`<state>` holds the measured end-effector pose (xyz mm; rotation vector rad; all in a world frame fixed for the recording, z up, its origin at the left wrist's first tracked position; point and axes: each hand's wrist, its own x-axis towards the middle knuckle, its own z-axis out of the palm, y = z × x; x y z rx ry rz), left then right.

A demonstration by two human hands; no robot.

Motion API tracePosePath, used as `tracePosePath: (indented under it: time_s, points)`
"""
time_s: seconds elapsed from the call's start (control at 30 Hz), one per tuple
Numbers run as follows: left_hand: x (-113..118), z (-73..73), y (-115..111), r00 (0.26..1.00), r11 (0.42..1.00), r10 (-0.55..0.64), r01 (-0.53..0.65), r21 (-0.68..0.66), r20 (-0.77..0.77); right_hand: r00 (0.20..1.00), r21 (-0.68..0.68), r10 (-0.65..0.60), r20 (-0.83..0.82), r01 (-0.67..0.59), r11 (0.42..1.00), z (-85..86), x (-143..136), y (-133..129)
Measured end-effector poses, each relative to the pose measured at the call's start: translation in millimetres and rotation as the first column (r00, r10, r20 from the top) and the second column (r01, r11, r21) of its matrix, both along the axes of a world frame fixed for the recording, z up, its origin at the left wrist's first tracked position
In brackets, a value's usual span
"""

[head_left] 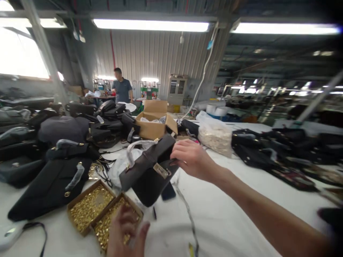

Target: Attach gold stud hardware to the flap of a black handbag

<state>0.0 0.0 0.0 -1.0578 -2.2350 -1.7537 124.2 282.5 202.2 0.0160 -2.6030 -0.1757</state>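
Overhead, strip lights (151, 25) shine before a ribbed wall (152, 53); the white worktop (211, 221) carries black bags (53, 185). Near its middle tilts a dark handbag (147, 185), its edge pinched by fingers of the right hand (190, 159), tips partly hidden. The left hand (119, 233), blurred and cut off, overlaps a tray (106, 210) of gold pieces (103, 228); whether its fingers grasp any, I cannot tell.

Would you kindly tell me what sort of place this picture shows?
Probably a bag-making workshop or factory: the right hand holds a dark handbag with a golden clasp, shallow brown cardboard boxes contain small golden pieces, and several more black bags lie on the white table.
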Motion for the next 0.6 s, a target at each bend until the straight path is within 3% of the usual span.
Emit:
tracePosePath:
  time_s: [0.07,0.1,0.17,0.23,0.33,0.4,0.5,0.6]
  points:
    - [-10,20.1,17,0.996,0.998,0.058,-0.057,0.019,-0.074,0.999,-0.013,-0.035,0.003,0.035,0.999,-12.2,56,-20]
    - [-13,28.0,27,0.985,1.000,0.011,-0.008,0.016,-0.172,0.998,-0.027,-0.056,0.000,0.056,0.998,-18.4,81,-28]
    - [-16,36.7,44,0.939,0.971,-0.239,0.236,-0.043,-0.247,0.995,-0.062,-0.103,-0.014,0.102,0.993,-33.1,125,-41]
    - [-10,36.1,61,0.920,0.920,-0.391,0.389,-0.047,-0.027,0.987,-0.092,-0.157,-0.038,0.153,0.984,-54.1,163,-49]
    - [7,27.1,89,0.850,0.900,-0.403,0.435,-0.020,0.339,0.963,-0.134,-0.237,-0.132,0.219,0.966,-100.3,213,-62]
    - [21,22.0,114,0.816,0.892,-0.390,0.450,-0.047,0.427,0.932,-0.160,-0.296,-0.210,0.266,0.951,-136.9,239,-76]
    - [40,17.6,155,0.680,0.799,-0.519,0.601,0.012,0.518,0.892,-0.202,-0.388,-0.231,0.346,0.916,-186.7,267,-102]
    - [55,10.8,186,0.587,0.730,-0.573,0.683,0.030,0.572,0.870,-0.281,-0.457,-0.183,0.399,0.873,-217.9,282,-124]
